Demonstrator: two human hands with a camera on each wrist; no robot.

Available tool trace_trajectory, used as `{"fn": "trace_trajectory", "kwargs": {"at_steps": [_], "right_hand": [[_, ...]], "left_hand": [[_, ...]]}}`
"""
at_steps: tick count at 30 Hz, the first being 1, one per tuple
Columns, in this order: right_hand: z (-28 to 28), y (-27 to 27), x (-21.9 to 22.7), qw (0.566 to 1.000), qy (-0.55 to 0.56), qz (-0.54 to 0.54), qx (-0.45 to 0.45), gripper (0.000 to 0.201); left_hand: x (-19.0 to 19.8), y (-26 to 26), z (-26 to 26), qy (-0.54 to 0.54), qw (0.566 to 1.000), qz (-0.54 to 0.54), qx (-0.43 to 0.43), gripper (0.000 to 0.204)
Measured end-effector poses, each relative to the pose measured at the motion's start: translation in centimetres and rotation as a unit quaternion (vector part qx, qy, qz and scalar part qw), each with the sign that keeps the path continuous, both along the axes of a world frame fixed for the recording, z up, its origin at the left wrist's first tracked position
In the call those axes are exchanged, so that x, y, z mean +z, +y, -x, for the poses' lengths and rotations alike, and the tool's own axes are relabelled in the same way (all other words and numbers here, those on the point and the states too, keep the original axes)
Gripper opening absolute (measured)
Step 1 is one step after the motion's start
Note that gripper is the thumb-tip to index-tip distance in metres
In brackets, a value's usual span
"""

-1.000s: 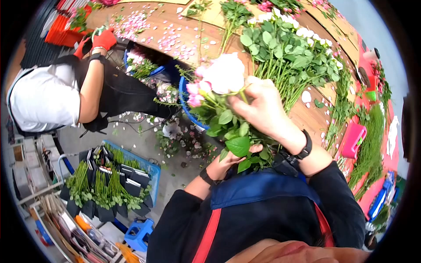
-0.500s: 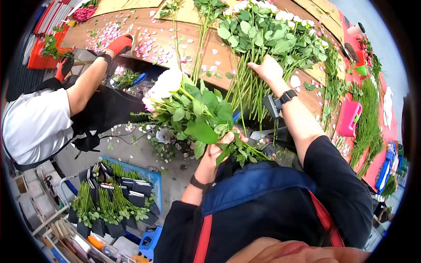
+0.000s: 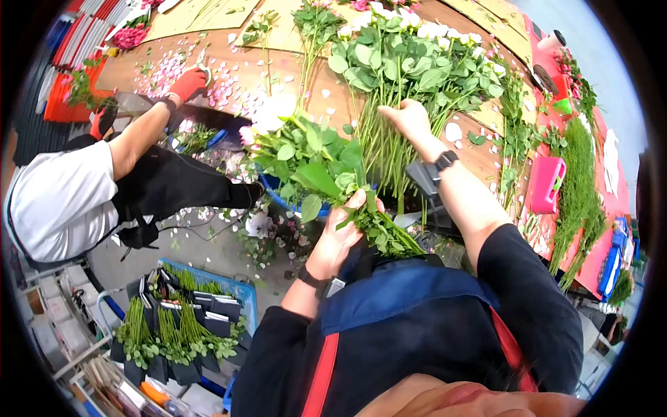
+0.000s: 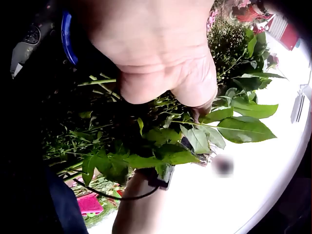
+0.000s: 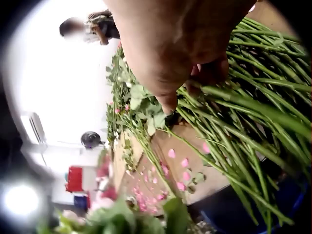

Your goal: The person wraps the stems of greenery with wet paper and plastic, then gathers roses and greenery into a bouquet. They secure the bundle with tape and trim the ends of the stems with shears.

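My left hand (image 3: 337,240) grips a bunch of white and pink roses with leafy stems (image 3: 316,163), held in front of my apron. The big white bloom (image 3: 276,115) points away to the left, and cut stem ends come out behind the hand. In the left wrist view, the palm (image 4: 161,63) covers part of the bunch, with leaves (image 4: 248,126) around it. My right hand (image 3: 415,121) is over the pile of white roses (image 3: 424,59) on the table. Its fingers bend down among the green stems (image 5: 243,117), thumb apart; whether they hold one I cannot tell.
Pink petals (image 3: 236,83) lie scattered on the wooden table (image 3: 333,104). A blue bucket (image 3: 281,198) stands below its edge. At the left, another person in red gloves (image 3: 187,85) works. A blue crate (image 3: 246,281) with stems is on the floor; a pink container (image 3: 547,184) is at right.
My right hand has left the bunch and moved out to the stems on the table. The left hand keeps its grip on the bunch, which has tipped over to the left.
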State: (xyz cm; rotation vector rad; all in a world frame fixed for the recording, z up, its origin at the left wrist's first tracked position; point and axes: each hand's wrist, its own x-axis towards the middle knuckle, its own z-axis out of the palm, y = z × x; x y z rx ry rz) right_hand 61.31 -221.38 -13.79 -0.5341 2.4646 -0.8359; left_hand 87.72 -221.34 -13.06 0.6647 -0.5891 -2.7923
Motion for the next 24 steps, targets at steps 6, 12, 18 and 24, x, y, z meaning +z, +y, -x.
{"fn": "trace_trajectory", "kwargs": {"at_steps": [6, 12, 18, 24], "right_hand": [[-0.9, -1.1, 0.2, 0.991, 0.104, -0.074, 0.044, 0.035], [6.5, 2.1, -4.9, 0.974, -0.105, 0.2, -0.031, 0.022], [5.3, -2.7, -8.7, 0.946, 0.209, -0.096, 0.229, 0.052], [5.9, -3.0, -8.1, 0.983, -0.102, 0.096, 0.119, 0.019]], "left_hand": [[2.1, 0.3, -0.9, -0.035, 0.999, -0.001, 0.006, 0.029], [-1.6, 0.3, -0.4, -0.049, 0.993, -0.079, 0.075, 0.038], [-0.1, 2.2, -0.5, -0.021, 0.986, -0.076, 0.146, 0.023], [0.3, 4.2, -2.0, -0.003, 0.983, -0.066, 0.171, 0.022]]}}
